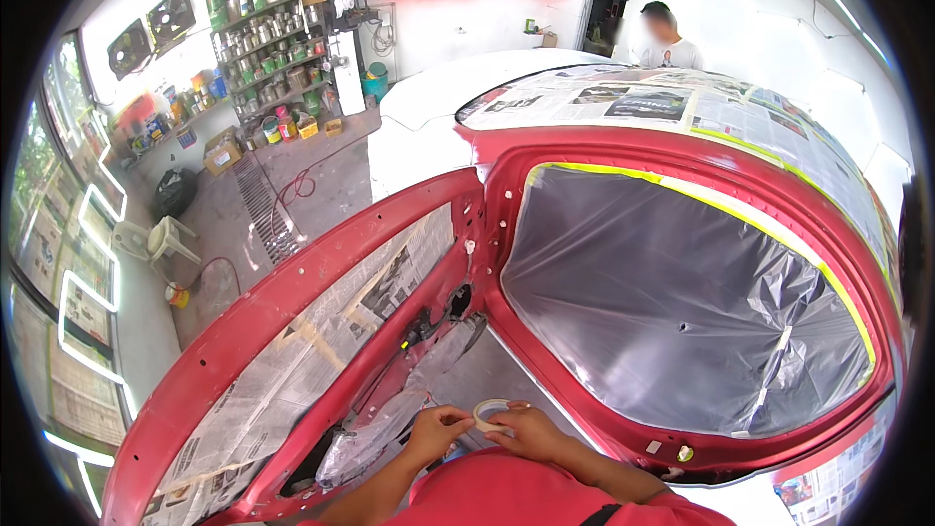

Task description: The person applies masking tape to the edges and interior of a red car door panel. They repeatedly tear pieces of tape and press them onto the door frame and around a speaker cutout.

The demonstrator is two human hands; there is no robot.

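In front of my red shirt, a pale roll of masking tape (478, 416) is held up by my right hand (532, 432), its fingers wrapped round the near side of the ring. My left hand (437, 432) pinches at the roll's left edge, thumb and fingertips together; the bit of tape between them is too small to see clearly. Both hands hover in the gap between an opened red car door (219, 356), to the left, and the red door frame (534, 351) of the car body. Newspaper (326, 341) covers the door's window area.
Dark plastic sheeting (633, 302), edged with yellow tape (833, 282), covers the door opening. Newspaper masks the roof (633, 102). Shelves of cans (268, 58), a white plastic chair (173, 242) and a red hose (297, 185) are at left. Another person (670, 44) stands beyond the car.
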